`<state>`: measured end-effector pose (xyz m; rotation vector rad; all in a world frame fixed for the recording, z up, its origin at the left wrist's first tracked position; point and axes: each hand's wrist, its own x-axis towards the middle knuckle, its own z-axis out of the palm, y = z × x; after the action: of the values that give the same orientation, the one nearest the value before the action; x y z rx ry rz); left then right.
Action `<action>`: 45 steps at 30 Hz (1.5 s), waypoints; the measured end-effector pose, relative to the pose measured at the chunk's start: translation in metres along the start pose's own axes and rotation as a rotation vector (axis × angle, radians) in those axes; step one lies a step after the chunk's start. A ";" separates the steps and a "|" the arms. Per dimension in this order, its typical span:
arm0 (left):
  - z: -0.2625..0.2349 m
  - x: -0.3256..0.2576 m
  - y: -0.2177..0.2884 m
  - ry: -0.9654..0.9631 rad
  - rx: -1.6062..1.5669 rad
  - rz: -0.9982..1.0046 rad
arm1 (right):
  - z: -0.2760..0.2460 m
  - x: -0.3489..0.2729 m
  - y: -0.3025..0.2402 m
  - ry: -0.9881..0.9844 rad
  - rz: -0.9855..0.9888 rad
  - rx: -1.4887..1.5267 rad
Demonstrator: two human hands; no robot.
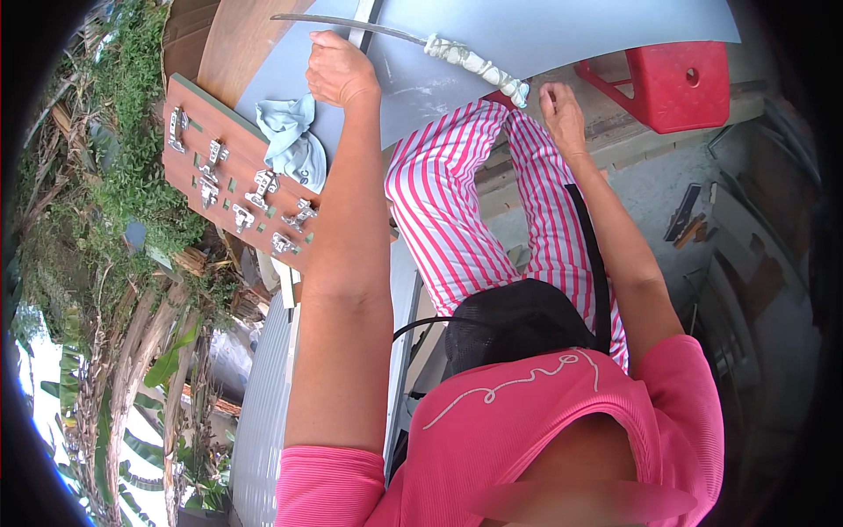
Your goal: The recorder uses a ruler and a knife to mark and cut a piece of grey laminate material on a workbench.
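Observation:
A long, slightly curved knife (351, 24) lies across a grey-blue sheet (404, 97) at the top of the view. Pale patterned cloth is wrapped around its handle (474, 63). Just below the blade, my left hand (342, 72) is closed in a fist, and anything inside it is hidden. My right hand (562, 114) hangs beside the handle's cloth-covered end, apart from it, with curled fingers; I cannot make out whether they hold anything. A crumpled light blue cloth (290, 136) rests to the left of my left forearm.
A brown board (198, 171) bearing several metal hinges (262, 186) stands at the left, by a wooden panel (237, 44). A red plastic stool (680, 88) is at the upper right. Dark tools (683, 211) lie on the floor at right. Plants (132, 132) fill the left side.

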<state>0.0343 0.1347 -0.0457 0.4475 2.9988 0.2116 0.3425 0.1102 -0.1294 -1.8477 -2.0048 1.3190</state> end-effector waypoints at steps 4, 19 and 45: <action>-0.003 0.000 -0.003 -0.018 0.013 -0.001 | 0.041 -0.012 0.068 -0.282 0.124 -0.121; 0.003 -0.002 -0.001 -0.003 -0.001 0.040 | -0.012 -0.053 0.237 -0.424 0.350 -0.194; 0.009 0.000 -0.003 0.027 0.048 0.041 | -0.019 -0.050 0.183 -0.567 0.363 -0.468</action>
<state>0.0348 0.1327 -0.0555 0.5156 3.0292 0.1506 0.5053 0.0555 -0.2130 -2.3295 -2.5137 1.7485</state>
